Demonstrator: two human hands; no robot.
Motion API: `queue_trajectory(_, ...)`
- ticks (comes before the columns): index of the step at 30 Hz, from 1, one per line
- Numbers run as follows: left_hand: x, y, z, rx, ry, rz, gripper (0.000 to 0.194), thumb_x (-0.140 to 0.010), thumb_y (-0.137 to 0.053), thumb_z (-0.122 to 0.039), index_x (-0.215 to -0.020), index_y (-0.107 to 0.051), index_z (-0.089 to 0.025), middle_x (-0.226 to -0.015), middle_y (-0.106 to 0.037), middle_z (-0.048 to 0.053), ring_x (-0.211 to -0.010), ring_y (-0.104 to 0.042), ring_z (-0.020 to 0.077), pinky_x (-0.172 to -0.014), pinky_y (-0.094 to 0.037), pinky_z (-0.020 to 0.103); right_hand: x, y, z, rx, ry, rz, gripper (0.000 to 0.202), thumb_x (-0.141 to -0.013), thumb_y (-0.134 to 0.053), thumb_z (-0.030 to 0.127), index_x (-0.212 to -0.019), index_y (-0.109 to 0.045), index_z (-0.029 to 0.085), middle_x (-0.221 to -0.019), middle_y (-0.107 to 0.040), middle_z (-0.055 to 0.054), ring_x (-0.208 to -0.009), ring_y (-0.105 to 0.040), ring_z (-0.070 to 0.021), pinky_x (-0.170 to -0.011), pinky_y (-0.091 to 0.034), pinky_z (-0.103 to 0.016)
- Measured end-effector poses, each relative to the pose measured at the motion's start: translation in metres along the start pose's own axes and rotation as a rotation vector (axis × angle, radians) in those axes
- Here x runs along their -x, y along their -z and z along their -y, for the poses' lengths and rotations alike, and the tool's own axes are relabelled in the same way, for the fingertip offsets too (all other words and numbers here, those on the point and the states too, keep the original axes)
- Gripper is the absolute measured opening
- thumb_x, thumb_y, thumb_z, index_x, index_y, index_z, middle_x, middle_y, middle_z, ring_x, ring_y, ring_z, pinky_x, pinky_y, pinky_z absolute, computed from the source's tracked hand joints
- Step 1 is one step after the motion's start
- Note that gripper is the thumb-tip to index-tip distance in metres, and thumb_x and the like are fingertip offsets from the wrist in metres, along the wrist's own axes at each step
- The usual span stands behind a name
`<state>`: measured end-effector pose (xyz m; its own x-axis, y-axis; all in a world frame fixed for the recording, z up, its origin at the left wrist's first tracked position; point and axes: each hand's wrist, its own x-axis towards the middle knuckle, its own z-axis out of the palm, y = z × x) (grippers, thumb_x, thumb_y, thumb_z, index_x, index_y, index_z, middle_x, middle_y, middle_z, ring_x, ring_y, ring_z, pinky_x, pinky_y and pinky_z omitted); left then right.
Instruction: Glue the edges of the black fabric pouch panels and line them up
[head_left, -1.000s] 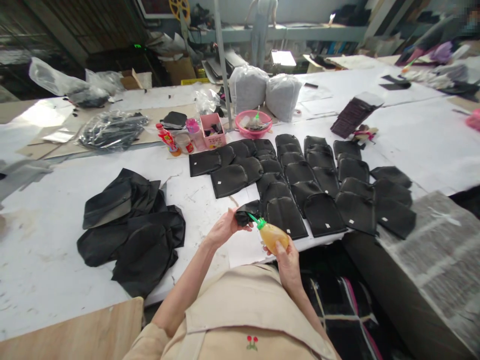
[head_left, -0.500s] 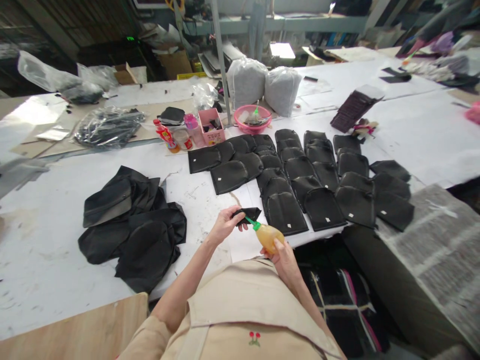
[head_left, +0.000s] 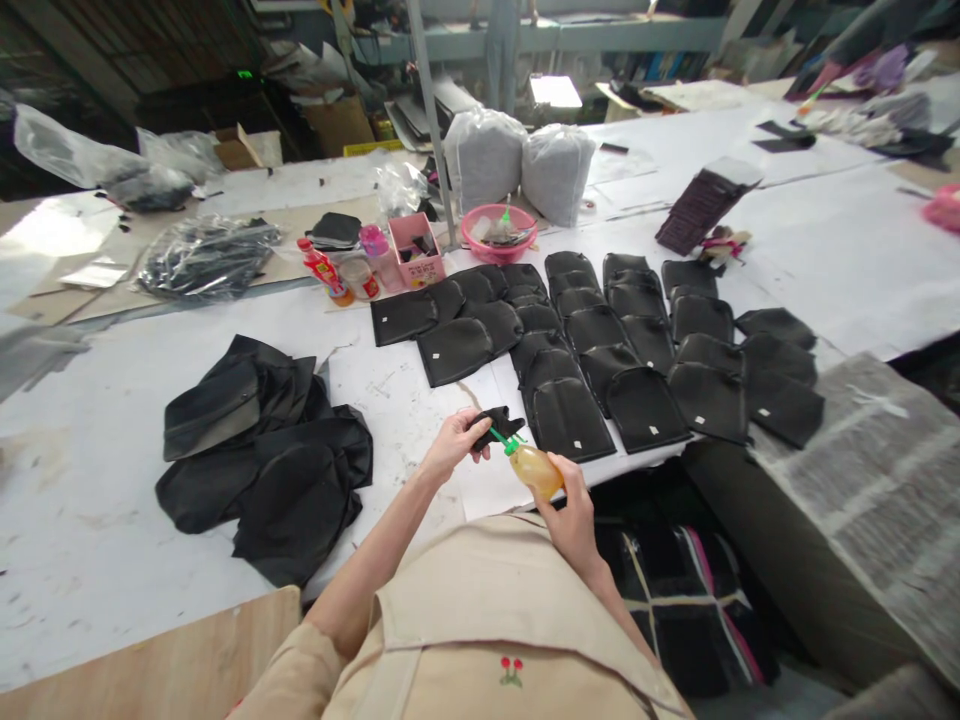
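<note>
Pinched in my left hand (head_left: 455,444) is a small black piece (head_left: 498,428), held above the white table near its front edge. My right hand (head_left: 571,512) is closed around a yellowish squeeze bottle (head_left: 536,471) with a green cap. The bottle's thin green nozzle reaches to the black piece, beside my left fingertips. Rows of overlapping black pieces with small white labels (head_left: 568,415) lie beyond and to the right. A loose heap of black fabric pieces (head_left: 292,490) lies to the left.
Behind the rows stand a pink basin (head_left: 499,232), a pink box (head_left: 416,250), a red-capped bottle (head_left: 324,270) and two stuffed clear bags (head_left: 486,160). A metal pole (head_left: 433,120) rises there. At the far right a person's arm (head_left: 855,50) reaches over the table.
My right hand has shifted its hold on the bottle, with the fingers now higher along its right side. The black piece has changed shape in my left hand. The view has shifted slightly.
</note>
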<state>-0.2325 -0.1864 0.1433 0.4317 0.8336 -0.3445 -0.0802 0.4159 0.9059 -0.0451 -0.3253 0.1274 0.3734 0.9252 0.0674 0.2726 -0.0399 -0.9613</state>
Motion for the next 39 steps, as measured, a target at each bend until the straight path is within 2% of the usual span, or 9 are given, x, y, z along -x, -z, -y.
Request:
queue_trajectory(7, 0.014, 0.018, -0.012, 0.264, 0.047, 0.296, 0.054, -0.089, -0.068, -0.052, -0.129, -0.062, -0.017, -0.114, -0.071, 0.015, -0.098, -0.074, 0.0280, -0.078, -0.061, 0.033, -0.002, -0.005, 0.003, -0.292, -0.247, 0.018, 0.055, -0.072, -0.084, 0.034, -0.120, -0.061, 0.022, -0.119, -0.068, -0.008, -0.105, -0.066, -0.0234, -0.093, -0.055, -0.037)
queue_trajectory(12, 0.012, 0.027, -0.009, 0.193, 0.092, 0.282, 0.062, -0.081, -0.078, -0.051, -0.125, -0.061, -0.011, -0.083, -0.075, 0.011, -0.069, -0.075, 0.0214, -0.055, -0.054, 0.022, -0.006, 0.001, 0.012, -0.422, -0.389, 0.111, 0.055, -0.068, -0.086, 0.032, -0.116, -0.061, 0.022, -0.112, -0.071, -0.005, -0.100, -0.068, -0.0222, -0.090, -0.056, -0.036)
queue_trajectory(15, 0.009, 0.021, -0.008, 0.131, 0.023, 0.256, 0.059, -0.077, -0.079, -0.056, -0.109, -0.064, -0.008, -0.059, -0.065, 0.002, -0.044, -0.060, 0.0112, -0.041, -0.040, 0.017, -0.006, 0.001, 0.014, -0.483, -0.508, 0.190, 0.055, -0.070, -0.085, 0.034, -0.118, -0.059, 0.023, -0.109, -0.072, -0.005, -0.090, -0.070, -0.0219, -0.077, -0.059, -0.034)
queue_trajectory(19, 0.007, 0.002, -0.007, 0.055, -0.094, 0.061, 0.043, -0.076, -0.080, -0.049, -0.082, -0.058, -0.012, -0.057, -0.058, -0.003, -0.037, -0.045, 0.0033, -0.038, -0.028, 0.016, -0.003, -0.003, 0.010, -0.584, -0.630, 0.282, 0.051, -0.072, -0.082, 0.035, -0.115, -0.057, 0.022, -0.099, -0.072, -0.004, -0.073, -0.071, -0.0192, -0.061, -0.056, -0.029)
queue_trajectory(25, 0.005, -0.014, -0.002, 0.001, -0.140, -0.099, 0.038, -0.076, -0.076, -0.046, -0.076, -0.055, -0.016, -0.050, -0.051, -0.007, -0.036, -0.045, 0.0048, -0.037, -0.027, 0.017, -0.005, -0.010, 0.005, -0.600, -0.588, 0.387, 0.071, -0.063, -0.086, 0.035, -0.124, -0.051, 0.024, -0.095, -0.071, -0.003, -0.073, -0.071, -0.0212, -0.061, -0.057, -0.031)
queue_trajectory(28, 0.003, -0.018, 0.001, 0.031, -0.144, -0.148, 0.039, -0.076, -0.076, -0.048, -0.076, -0.055, -0.016, -0.050, -0.052, -0.007, -0.036, -0.045, 0.0049, -0.037, -0.027, 0.017, -0.008, -0.013, 0.010, -0.357, -0.449, 0.260, 0.061, -0.068, -0.084, 0.040, -0.119, -0.055, 0.023, -0.096, -0.069, -0.003, -0.075, -0.069, -0.0216, -0.065, -0.058, -0.035)
queue_trajectory(32, -0.002, -0.024, 0.004, 0.100, -0.147, -0.207, 0.041, -0.073, -0.078, -0.050, -0.078, -0.056, -0.016, -0.054, -0.055, -0.006, -0.038, -0.048, 0.0058, -0.038, -0.031, 0.018, -0.009, -0.015, 0.013, 0.089, -0.070, 0.052, 0.055, -0.074, -0.080, 0.039, -0.122, -0.059, 0.024, -0.116, -0.064, -0.009, -0.107, -0.063, -0.0281, -0.093, -0.054, -0.045)
queue_trajectory(34, -0.003, -0.027, 0.003, 0.123, -0.151, -0.235, 0.042, -0.072, -0.078, -0.051, -0.078, -0.056, -0.016, -0.054, -0.054, -0.006, -0.037, -0.048, 0.0057, -0.037, -0.030, 0.018, -0.010, -0.015, 0.014, 0.200, 0.007, 0.014, 0.050, -0.078, -0.076, 0.040, -0.123, -0.059, 0.025, -0.119, -0.061, -0.011, -0.111, -0.062, -0.0291, -0.096, -0.052, -0.046)
queue_trajectory(39, -0.002, -0.025, -0.004, 0.105, -0.184, -0.218, 0.038, -0.073, -0.079, -0.046, -0.074, -0.057, -0.015, -0.053, -0.051, -0.007, -0.037, -0.043, 0.0034, -0.037, -0.026, 0.017, -0.017, -0.014, 0.018, -0.050, -0.251, 0.209, 0.057, -0.070, -0.083, 0.044, -0.116, -0.057, 0.024, -0.105, -0.066, -0.005, -0.094, -0.065, -0.0244, -0.084, -0.056, -0.039)
